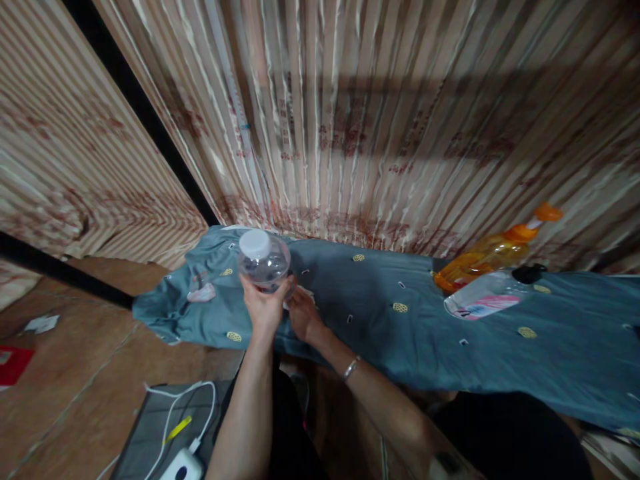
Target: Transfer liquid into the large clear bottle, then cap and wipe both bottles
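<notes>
Gripping a clear plastic bottle with a white cap (263,261) in the left hand (264,308) at frame centre, above the blue-grey patterned cloth (380,320); right hand (303,315) just beside it, resting on the cloth, grip unclear.

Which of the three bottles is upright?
The clear white-capped bottle held by the left hand, at the cloth's left end. The orange bottle and the black-capped clear bottle lie on their sides at the right.

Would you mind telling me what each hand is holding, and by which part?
The left hand holds the clear bottle from below, around its body. The right hand rests on the blue cloth; whether it holds anything cannot be told.
</notes>
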{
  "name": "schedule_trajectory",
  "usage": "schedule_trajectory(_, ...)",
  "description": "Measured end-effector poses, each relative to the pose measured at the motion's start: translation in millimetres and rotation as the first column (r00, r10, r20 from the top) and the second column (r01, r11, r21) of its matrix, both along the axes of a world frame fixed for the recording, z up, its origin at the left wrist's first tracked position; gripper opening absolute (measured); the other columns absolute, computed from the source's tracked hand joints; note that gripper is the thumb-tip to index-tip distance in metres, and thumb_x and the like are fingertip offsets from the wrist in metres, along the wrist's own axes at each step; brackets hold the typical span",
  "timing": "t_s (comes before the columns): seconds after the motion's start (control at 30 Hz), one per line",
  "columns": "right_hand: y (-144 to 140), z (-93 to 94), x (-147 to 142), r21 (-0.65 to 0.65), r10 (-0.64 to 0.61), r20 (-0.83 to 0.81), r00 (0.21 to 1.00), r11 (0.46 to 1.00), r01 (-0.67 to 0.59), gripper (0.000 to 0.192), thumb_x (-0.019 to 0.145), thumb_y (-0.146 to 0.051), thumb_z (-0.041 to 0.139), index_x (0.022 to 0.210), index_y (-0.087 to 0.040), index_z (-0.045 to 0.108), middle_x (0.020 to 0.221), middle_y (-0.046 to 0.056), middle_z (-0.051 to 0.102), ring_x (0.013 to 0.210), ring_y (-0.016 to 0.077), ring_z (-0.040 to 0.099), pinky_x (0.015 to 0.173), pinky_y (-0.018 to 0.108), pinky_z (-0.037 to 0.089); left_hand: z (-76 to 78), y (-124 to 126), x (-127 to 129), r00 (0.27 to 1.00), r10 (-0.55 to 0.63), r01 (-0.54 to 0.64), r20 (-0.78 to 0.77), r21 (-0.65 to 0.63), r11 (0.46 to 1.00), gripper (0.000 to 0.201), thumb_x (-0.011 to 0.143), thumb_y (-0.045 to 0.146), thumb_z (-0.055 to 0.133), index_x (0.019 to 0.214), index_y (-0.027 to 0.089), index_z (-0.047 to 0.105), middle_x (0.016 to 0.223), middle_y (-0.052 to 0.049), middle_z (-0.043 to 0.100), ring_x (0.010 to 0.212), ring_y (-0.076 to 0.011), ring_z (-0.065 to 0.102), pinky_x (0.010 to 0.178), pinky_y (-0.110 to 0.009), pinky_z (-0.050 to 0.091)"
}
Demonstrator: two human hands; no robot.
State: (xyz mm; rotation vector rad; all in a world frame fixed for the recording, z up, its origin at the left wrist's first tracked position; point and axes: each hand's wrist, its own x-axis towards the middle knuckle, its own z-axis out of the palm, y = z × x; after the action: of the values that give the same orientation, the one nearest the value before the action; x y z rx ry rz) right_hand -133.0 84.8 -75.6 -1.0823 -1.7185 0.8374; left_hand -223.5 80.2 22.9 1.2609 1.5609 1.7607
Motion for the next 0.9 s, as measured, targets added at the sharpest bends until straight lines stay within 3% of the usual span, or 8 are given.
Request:
schedule_trajectory(0.07,-36.9,-1.2,2.5,0.042,0.072,0.119,0.99,0.996,-0.078,0.034,0.088,-0.008,0.049,0.117,-0.017,0.064,0.123,0.011,0.059,0.126,0.0227,0.046,0.116,0.043,0.029,0.5,3.9,-1.2,1.0,0.026,-0.026,0.0,-0.016,1.0,0.081,0.048,0.042,0.088,0.116,0.017,0.053,0.11,-0.01,0.063,0.104,-0.0278,0.062,0.097,-0.042,0.047)
schedule_trajectory(0.17,-96.1,-4.5,44.5,0.07,0.067,0.25,0.966,0.994,-0.087,0.048,0.088,-0.006,0.039,0.132,-0.014,0.056,0.137,0.014,0.05,0.134,0.025,0.039,0.115,0.046,0.03,-1.5,4.5,2.8,1.0,-0.017,0.018,0.023,-0.047,0.999,0.082,0.048,0.043,0.088,0.116,0.016,0.052,0.105,-0.008,0.064,0.095,-0.0253,0.064,0.09,-0.041,0.05)
schedule_trajectory(0.33,-194.2,-18.7,171.3,0.223,-0.307,0.578,0.756,0.951,0.215,0.058,0.093,-0.011,0.028,0.149,-0.024,0.037,0.147,0.006,0.042,0.137,0.0222,0.037,0.112,0.044,0.037,-2.9,-8.2,14.8,0.995,-0.097,0.099,0.026,-0.07,0.993,0.078,0.046,0.037,0.089,0.113,0.017,0.053,0.102,-0.007,0.065,0.089,-0.0234,0.064,0.086,-0.038,0.051)
schedule_trajectory(0.43,-238.1,-30.6,242.6,0.384,-0.568,0.635,0.524,0.82,0.424,0.051,0.096,-0.022,0.03,0.146,-0.018,0.04,0.142,0.013,0.045,0.133,0.0282,0.042,0.107,0.048,0.04,-4.9,-13.4,18.3,0.991,-0.136,0.137,0.017,-0.081,0.987,0.078,0.047,0.038,0.089,0.113,0.017,0.053,0.104,-0.008,0.066,0.091,-0.0242,0.065,0.086,-0.039,0.051)
schedule_trajectory(0.5,-246.4,-36.2,264.7,0.443,-0.653,0.637,0.41,0.745,0.498,0.048,0.097,-0.026,0.03,0.141,-0.014,0.045,0.137,0.017,0.049,0.132,0.0314,0.042,0.106,0.052,0.04,-8.2,-13.1,19.3,0.987,-0.159,0.16,0.015,-0.063,0.985,0.081,0.047,0.039,0.089,0.116,0.017,0.051,0.108,-0.009,0.066,0.095,-0.025,0.065,0.088,-0.039,0.051)
schedule_trajectory(0.6,-216.2,-39.5,242.4,0.487,-0.731,0.556,0.395,0.672,0.558,0.044,0.097,-0.026,0.031,0.131,-0.007,0.051,0.127,0.021,0.054,0.127,0.033,0.044,0.103,0.053,0.041,-12.9,-9.5,20.5,0.987,-0.163,0.163,0.005,-0.023,0.986,0.083,0.049,0.039,0.088,0.12,0.016,0.049,0.112,-0.01,0.065,0.099,-0.0242,0.064,0.091,-0.038,0.05)
schedule_trajectory(0.8,-91.6,-39.2,72.3,0.398,-0.507,0.545,0.668,0.857,0.327,0.045,0.092,-0.008,0.031,0.131,-0.007,0.052,0.13,0.018,0.052,0.128,0.0268,0.043,0.108,0.046,0.039,-9.9,-1.2,25.0,0.996,-0.078,0.076,-0.033,-0.065,0.995,0.079,0.046,0.038,0.088,0.113,0.015,0.051,0.1,-0.007,0.066,0.086,-0.0228,0.064,0.082,-0.038,0.052)
schedule_trajectory(0.9,-68.2,-32.5,7.3,0.365,-0.333,0.572,0.749,0.922,0.132,0.04,0.093,-0.011,0.04,0.13,-0.019,0.054,0.126,0.008,0.058,0.124,0.0194,0.047,0.109,0.038,0.04,-6.7,3.6,29.1,0.997,-0.07,0.069,-0.024,-0.033,0.997,0.077,0.046,0.037,0.087,0.111,0.016,0.051,0.099,-0.006,0.065,0.089,-0.0227,0.064,0.086,-0.038,0.051)
